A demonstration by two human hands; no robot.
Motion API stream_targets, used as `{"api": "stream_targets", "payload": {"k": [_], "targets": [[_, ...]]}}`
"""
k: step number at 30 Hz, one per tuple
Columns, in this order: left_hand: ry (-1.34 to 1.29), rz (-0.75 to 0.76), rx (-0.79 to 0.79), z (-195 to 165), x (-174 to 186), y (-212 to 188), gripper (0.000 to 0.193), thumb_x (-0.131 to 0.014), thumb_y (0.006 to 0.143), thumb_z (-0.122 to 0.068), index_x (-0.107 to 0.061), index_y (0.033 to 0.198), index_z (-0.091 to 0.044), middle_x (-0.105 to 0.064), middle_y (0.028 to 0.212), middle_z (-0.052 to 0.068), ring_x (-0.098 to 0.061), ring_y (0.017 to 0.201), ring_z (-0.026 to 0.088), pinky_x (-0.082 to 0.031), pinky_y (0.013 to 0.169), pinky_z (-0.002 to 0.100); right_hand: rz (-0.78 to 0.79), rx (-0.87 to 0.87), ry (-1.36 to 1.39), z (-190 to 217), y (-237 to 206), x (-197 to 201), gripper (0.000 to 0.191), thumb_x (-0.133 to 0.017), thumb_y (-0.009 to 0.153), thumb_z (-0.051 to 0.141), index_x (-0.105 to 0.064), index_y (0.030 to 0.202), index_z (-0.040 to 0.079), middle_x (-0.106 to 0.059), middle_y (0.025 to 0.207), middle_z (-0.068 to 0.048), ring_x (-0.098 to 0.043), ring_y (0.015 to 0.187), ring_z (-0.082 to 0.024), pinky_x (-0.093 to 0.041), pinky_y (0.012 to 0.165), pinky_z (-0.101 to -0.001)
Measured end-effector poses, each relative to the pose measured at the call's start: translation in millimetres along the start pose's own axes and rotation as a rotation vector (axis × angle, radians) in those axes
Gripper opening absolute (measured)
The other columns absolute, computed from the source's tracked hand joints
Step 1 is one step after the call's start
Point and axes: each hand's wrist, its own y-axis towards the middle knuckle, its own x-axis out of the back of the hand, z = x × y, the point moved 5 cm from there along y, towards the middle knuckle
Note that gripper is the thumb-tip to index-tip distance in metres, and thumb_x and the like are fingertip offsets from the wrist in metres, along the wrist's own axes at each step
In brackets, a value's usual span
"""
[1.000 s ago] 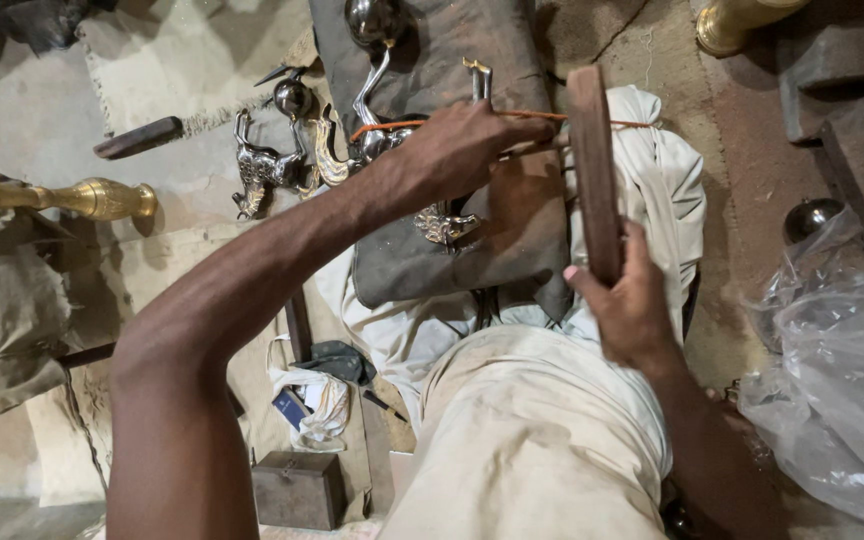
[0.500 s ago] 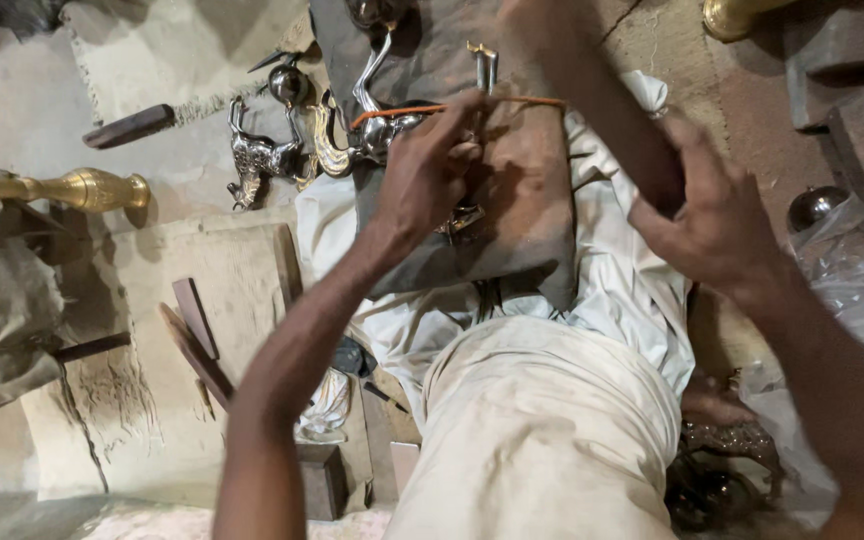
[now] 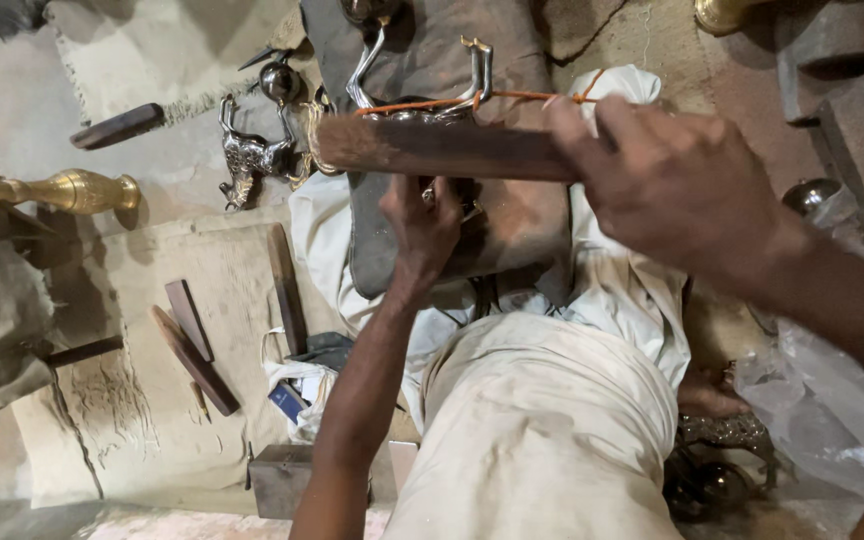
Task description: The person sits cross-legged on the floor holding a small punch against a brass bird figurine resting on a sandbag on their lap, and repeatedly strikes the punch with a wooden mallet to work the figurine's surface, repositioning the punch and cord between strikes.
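A brown wooden stick (image 3: 432, 148) is lying level across the upper middle of the frame; beneath it a small silvery piece (image 3: 442, 195) is sitting on a dark pad (image 3: 512, 230).

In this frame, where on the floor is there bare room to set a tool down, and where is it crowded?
Free: the pale mat below the flat wooden sticks, and the floor between the brass vase and the dark wooden bar. Crowded: around the silver animal figure and under the wooden stick in the right hand, where the left hand works.
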Motion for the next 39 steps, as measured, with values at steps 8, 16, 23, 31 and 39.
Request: {"api": "stream_targets", "payload": {"k": [8, 16, 23, 31, 39], "targets": [[-0.124, 0.025, -0.081, 15.1, -7.6, -11.4, 0.022, -0.071, 0.104, -0.006, -0.06, 0.123, -0.005, -0.07, 0.11, 0.013, -0.072, 0.096, 0.028, -0.06, 0.084, 0.035, -0.171, 0.148, -0.204, 11.2, -12.3, -0.6, 0.045, -0.052, 0.108, 0.023, -0.052, 0.152, 0.015, -0.067, 0.085, -0.005, -0.063, 0.058, -0.015, -0.054, 0.041, -0.0285], [-0.431, -0.06, 0.182, 27.6, -12.9, -15.8, 0.032, -0.074, 0.103, -0.004, -0.053, 0.127, -0.004, -0.072, 0.111, 0.011, -0.071, 0.1, 0.02, -0.061, 0.088, 0.032, -0.224, 0.14, -0.223, 6.9, -22.8, -9.7, 0.05, -0.056, 0.104, 0.026, -0.056, 0.154, 0.021, -0.067, 0.082, -0.001, -0.06, 0.055, -0.011, -0.051, 0.042, -0.0266], [-0.257, -0.074, 0.001, 32.3, -4.1, -19.1, 0.043, -0.063, 0.092, 0.008, -0.053, 0.133, 0.001, -0.072, 0.116, 0.013, -0.072, 0.106, 0.021, -0.062, 0.096, 0.037, -0.47, 0.147, -0.148, 3.4, -14.2, 20.5, 0.041, -0.063, 0.101, 0.023, -0.066, 0.141, 0.02, -0.069, 0.079, -0.001, -0.062, 0.056, -0.01, -0.05, 0.043, -0.0253], [-0.176, -0.145, 0.039, 41.5, -2.4, -20.5, 0.031, -0.072, 0.092, 0.0, -0.056, 0.119, -0.001, -0.07, 0.086, 0.004, -0.064, 0.071, 0.01, -0.053, 0.059, 0.024, -0.317, 0.138, -0.286, 7.1, 6.9, 34.7, 0.048, -0.058, 0.106, 0.035, -0.055, 0.153, 0.024, -0.072, 0.087, -0.002, -0.063, 0.054, -0.01, -0.051, 0.044, -0.0251], [-0.247, -0.055, 0.01, -6.4, 3.3, 11.2, 0.033, -0.06, 0.102, 0.011, -0.055, 0.132, -0.003, -0.075, 0.108, 0.012, -0.073, 0.098, 0.015, -0.058, 0.086, 0.027, -0.175, 0.057, -0.103, -5.1, 20.7, 49.2, 0.051, -0.045, 0.108, 0.025, -0.052, 0.159, 0.02, -0.073, 0.093, -0.009, -0.065, 0.055, -0.016, -0.053, 0.043, -0.0305]]}}
